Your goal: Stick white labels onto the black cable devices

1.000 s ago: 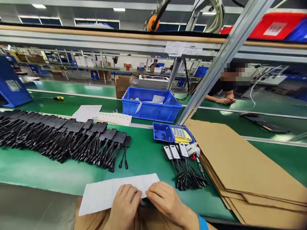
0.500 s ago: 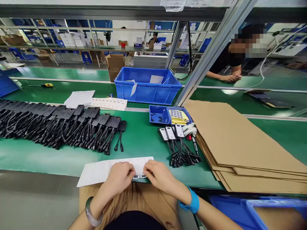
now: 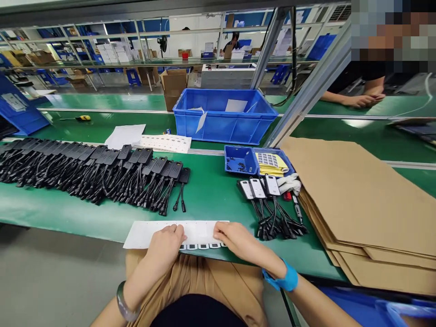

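Note:
A white sticker sheet [image 3: 199,231] lies along the front edge of the bench, its left end sticking out past the edge. A row of label shapes with dark windows shows along its near side. My left hand [image 3: 166,243] is closed on the sheet left of its middle, fingers curled. Near the right end, my right hand [image 3: 236,238] pinches it between thumb and fingers. Beyond my right hand lie several black cabled boxes with white labels [image 3: 259,187]. To the left runs a long row of black cabled boxes [image 3: 111,156] without such labels.
A large blue bin [image 3: 225,122] stands at the back, with a small blue parts tray [image 3: 240,170] before it. Stacked cardboard sheets [image 3: 368,190] cover the right side. A slanted metal post [image 3: 313,77] rises behind them. Another person's hands [image 3: 366,100] rest on the far bench.
My hands have moved apart along the sheet, and more of its label row shows between them. The sheet lies flatter. The camera view has shifted.

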Demonstrator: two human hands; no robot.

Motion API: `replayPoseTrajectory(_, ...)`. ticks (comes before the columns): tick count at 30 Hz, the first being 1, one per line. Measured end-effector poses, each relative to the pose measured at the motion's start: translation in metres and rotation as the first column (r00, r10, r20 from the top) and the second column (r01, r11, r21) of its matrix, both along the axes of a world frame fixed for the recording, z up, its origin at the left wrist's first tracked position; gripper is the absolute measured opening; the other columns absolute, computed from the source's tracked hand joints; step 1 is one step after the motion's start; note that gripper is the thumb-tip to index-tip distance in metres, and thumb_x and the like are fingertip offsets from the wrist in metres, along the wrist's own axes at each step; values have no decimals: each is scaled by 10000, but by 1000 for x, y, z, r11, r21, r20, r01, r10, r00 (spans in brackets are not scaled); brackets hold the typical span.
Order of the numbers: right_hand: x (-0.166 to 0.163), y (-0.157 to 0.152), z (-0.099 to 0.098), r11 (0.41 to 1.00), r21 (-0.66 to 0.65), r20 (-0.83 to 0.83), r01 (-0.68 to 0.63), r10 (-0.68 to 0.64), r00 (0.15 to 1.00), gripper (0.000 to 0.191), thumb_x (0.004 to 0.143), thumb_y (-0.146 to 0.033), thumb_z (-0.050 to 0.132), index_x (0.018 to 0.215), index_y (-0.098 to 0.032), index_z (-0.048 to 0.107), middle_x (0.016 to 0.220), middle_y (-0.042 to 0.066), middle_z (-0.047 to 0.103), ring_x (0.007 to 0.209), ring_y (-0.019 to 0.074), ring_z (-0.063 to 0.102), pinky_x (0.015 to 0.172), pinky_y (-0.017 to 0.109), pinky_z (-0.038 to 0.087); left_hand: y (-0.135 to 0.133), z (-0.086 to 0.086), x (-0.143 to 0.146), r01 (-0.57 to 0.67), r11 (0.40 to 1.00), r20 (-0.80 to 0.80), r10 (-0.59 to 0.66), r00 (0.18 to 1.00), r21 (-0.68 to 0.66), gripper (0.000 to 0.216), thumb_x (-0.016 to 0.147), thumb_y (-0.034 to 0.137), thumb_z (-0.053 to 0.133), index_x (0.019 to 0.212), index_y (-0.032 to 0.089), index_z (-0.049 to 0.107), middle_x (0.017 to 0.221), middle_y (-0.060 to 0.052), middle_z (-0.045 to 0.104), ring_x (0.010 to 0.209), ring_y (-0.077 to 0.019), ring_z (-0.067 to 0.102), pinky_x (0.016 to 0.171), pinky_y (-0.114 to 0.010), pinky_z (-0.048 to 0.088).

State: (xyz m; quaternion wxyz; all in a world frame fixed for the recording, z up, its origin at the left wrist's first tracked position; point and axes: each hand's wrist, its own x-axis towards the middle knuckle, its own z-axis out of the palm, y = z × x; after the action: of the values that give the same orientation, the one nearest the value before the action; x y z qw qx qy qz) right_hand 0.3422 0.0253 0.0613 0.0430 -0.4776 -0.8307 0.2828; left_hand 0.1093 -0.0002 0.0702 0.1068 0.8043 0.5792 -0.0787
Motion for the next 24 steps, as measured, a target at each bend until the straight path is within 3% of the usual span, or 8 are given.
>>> replayPoseTrajectory(6,4,3,-6,999,-32,-57,-44,42,997,192,930,-164,481,745,-213,501,709,-2,613,657,177,562,585,268,293,4,16,-41,209,975,350,-169,921,-80,81,916,215,549,855,198,599,870,3,648,803,-153,596,690,-232,413)
replayPoseTrajectory(9,6,4,-7,998,-45,-67,-48,45,997,191,930,-175,458,746,-215,490,709,1,605,654,179,555,588,271,295,2,14,-51,211,977,227,-202,953,-13,231,957,177,417,796,172,582,796,-23,614,753,-167,576,642,-251,390)
replayPoseTrajectory(12,5,5,-5,996,-65,-73,-55,50,996,203,941,-208,421,746,-215,475,723,9,603,653,179,542,593,274,306,3,4,-49,138,990,98,-138,986,14,236,961,158,365,838,144,565,781,-55,598,699,-192,567,581,-273,354)
replayPoseTrajectory(14,3,5,-3,994,-91,-74,-60,53,996,212,943,-224,402,739,-214,459,729,16,599,660,182,537,601,275,318,6,1,-53,124,992,122,-120,985,-24,210,959,197,408,823,155,563,775,-44,604,671,-185,564,564,-272,343)
replayPoseTrajectory(19,2,6,0,989,-131,-76,-63,54,996,208,929,-223,388,726,-216,434,720,18,586,660,187,527,602,276,322,14,8,-79,235,959,390,-157,907,-160,187,924,168,485,771,190,589,775,12,645,703,-142,575,627,-242,365)
replayPoseTrajectory(24,3,8,-2,986,-155,-72,-67,56,996,215,935,-239,387,725,-219,432,715,13,578,656,187,523,601,276,313,12,8,-81,114,987,253,-83,964,-112,234,936,186,446,738,157,566,723,-30,622,609,-166,530,547,-281,293)
